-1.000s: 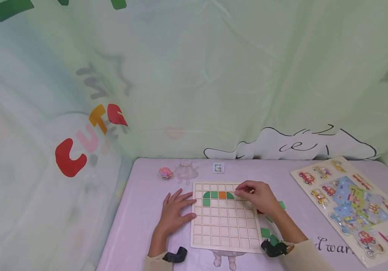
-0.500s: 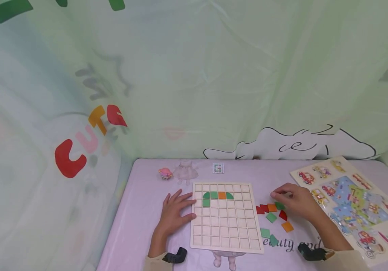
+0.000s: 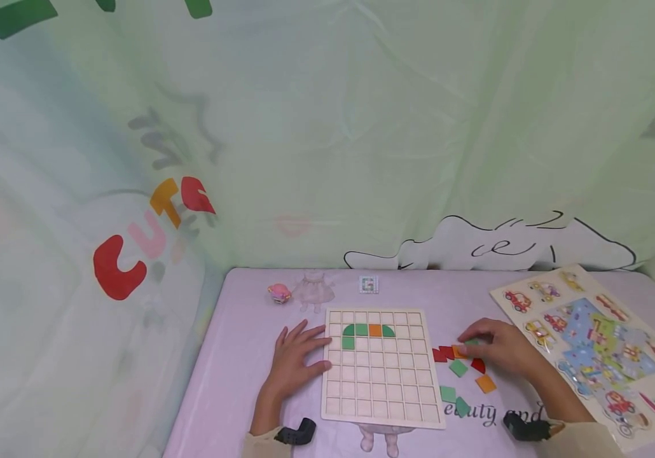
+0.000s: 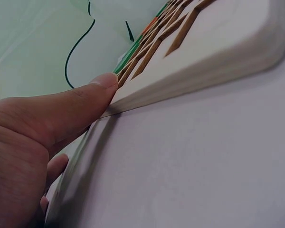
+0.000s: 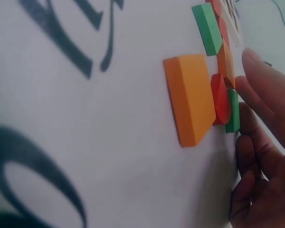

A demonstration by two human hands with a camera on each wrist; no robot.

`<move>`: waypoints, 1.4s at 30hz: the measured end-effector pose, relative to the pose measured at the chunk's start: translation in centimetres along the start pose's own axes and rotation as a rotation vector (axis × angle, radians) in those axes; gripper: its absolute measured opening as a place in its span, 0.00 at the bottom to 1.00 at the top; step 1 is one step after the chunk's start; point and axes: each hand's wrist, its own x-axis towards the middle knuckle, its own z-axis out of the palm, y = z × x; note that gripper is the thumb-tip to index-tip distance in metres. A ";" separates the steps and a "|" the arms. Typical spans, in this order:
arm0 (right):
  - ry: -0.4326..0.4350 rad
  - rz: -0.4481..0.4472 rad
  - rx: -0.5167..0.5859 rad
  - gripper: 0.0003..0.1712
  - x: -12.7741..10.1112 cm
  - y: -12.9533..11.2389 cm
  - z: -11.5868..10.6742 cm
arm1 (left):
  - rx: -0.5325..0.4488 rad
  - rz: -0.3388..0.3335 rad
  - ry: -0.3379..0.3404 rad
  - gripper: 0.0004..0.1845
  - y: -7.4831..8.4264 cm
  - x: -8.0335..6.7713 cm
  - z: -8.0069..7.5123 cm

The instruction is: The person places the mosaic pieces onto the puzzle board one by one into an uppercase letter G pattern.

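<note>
A wooden grid board (image 3: 381, 381) lies on the purple table, with green and orange tiles (image 3: 368, 330) in its second row and one green tile (image 3: 348, 343) below them. My left hand (image 3: 296, 357) rests flat beside the board's left edge. Its thumb (image 4: 61, 109) touches the board's side (image 4: 204, 61). My right hand (image 3: 493, 350) lies over the loose tiles right of the board, fingers relaxed. Its fingertips (image 5: 247, 118) touch a green tile (image 5: 232, 111) next to a red one (image 5: 220, 97) and an orange one (image 5: 190, 99). It lifts nothing.
More loose tiles lie near the board's right edge: red (image 3: 442, 353), green (image 3: 458, 367), orange (image 3: 484, 383), green (image 3: 448, 394). A vehicle peg puzzle (image 3: 591, 350) fills the right side. A pink object (image 3: 279, 292) and a small card (image 3: 368, 284) sit at the back by the curtain.
My right hand left the board's top rows, swung right to the loose tiles and then settled lower onto them. The left hand and the board have not moved.
</note>
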 end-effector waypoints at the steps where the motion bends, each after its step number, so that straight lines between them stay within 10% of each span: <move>1: -0.005 -0.001 0.002 0.16 0.0 0.0 0.0 | -0.001 -0.002 -0.002 0.27 0.0 0.0 0.0; 42: -0.042 0.014 0.075 0.13 0.0 0.0 -0.3 | -0.006 -0.001 0.003 0.26 0.2 -0.1 0.0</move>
